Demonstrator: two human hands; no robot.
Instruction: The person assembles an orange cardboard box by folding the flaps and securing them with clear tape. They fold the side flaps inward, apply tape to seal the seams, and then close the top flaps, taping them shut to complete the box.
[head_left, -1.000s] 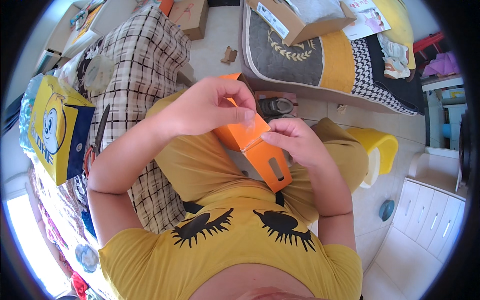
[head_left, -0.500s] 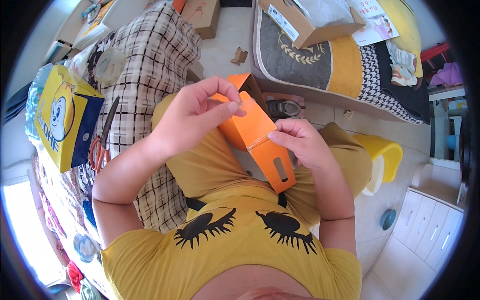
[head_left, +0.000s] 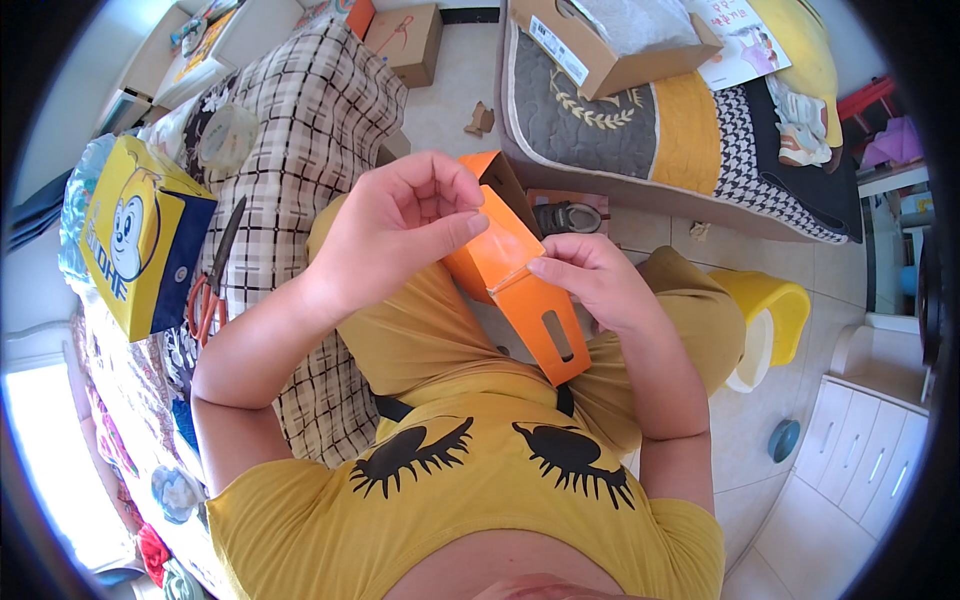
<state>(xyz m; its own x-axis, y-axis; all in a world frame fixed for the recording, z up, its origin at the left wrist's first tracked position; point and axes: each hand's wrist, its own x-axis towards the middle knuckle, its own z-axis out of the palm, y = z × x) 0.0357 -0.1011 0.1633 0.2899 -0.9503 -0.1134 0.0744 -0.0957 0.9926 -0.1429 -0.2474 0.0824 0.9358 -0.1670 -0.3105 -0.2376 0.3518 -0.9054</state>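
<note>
An orange cardboard box (head_left: 504,243) with an oblong handle slot in its long flap stands tilted between my knees. My right hand (head_left: 592,280) grips its right edge, the thumb on the crease above the slotted flap. Over the box's upper left part, my left hand (head_left: 405,225) is closed in a pinch, thumb and fingertips right by the orange panel. What lies between those fingertips is too small to make out. A shiny streak shows on the panel beside them. The inside of the box is mostly hidden.
Scissors (head_left: 212,290) with orange handles and a yellow and blue box (head_left: 150,240) lie on the checked cloth (head_left: 300,110) at left. A grey shoe (head_left: 568,218) sits beyond my box. An open carton (head_left: 610,55) rests on the padded seat, and a yellow stool (head_left: 775,310) stands at right.
Both hands and the orange box keep nearly the same place. My left fingertips have shifted slightly, and the clear glint beside them has gone. The whole view has moved a little.
</note>
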